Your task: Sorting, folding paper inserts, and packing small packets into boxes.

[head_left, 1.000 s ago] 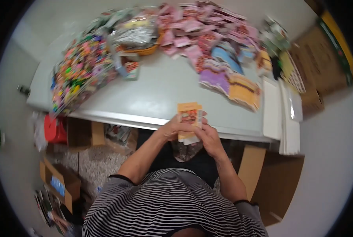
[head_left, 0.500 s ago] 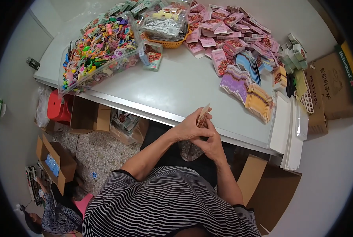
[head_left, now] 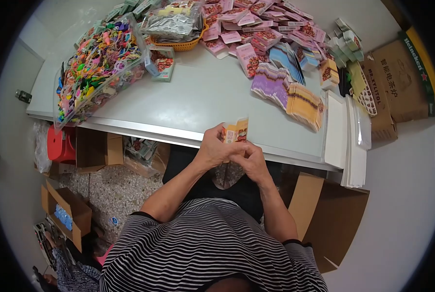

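The left hand [head_left: 214,148] and right hand [head_left: 250,159] both pinch a small orange-and-yellow printed card packet [head_left: 236,132], held upright just over the near edge of the pale grey worktop [head_left: 203,97]. Stacks of purple and orange striped card packets [head_left: 290,95] lie toward its right edge.

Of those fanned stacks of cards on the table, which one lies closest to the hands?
The orange-yellow stack, at the fan's right end; the purple stack and blue stack lie farther up the table.

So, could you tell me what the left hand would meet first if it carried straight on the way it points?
The left hand points up and right, onto the small orange card both hands hold; beyond it lies bare table, then probably the purple card stack, though depth is unclear.
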### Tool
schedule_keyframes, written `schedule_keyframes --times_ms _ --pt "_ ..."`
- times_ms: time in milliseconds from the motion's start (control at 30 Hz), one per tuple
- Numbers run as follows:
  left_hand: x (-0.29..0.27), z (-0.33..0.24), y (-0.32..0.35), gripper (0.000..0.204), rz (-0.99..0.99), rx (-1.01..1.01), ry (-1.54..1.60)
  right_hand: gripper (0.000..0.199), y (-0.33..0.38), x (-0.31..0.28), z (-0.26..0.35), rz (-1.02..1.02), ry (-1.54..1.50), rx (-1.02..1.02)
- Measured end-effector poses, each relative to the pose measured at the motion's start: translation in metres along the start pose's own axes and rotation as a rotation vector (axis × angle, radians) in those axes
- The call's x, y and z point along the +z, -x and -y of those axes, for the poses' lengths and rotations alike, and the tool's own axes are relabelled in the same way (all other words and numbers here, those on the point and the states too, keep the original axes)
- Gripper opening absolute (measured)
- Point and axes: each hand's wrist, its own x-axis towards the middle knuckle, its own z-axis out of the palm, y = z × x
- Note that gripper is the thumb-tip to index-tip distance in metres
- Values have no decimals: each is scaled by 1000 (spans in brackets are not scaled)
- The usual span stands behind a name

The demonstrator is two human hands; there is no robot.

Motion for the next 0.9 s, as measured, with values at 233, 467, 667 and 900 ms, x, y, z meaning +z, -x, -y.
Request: schedule_keyframes --times_ms 233,467,667,900 --pt "-10 4 1 50 120 -134 123 29 2 -8 -16 84 -98 37" --pt "-23 7 0 45 205 -146 320 37 5 -4 -12 199 -332 58" --pt "-17 7 -3 35 -10 -81 258 37 2 4 -15 -2 -318 -38" --pt "-14 11 -2 36 -27 -58 170 34 -2 -2 -20 -53 -199 -25"
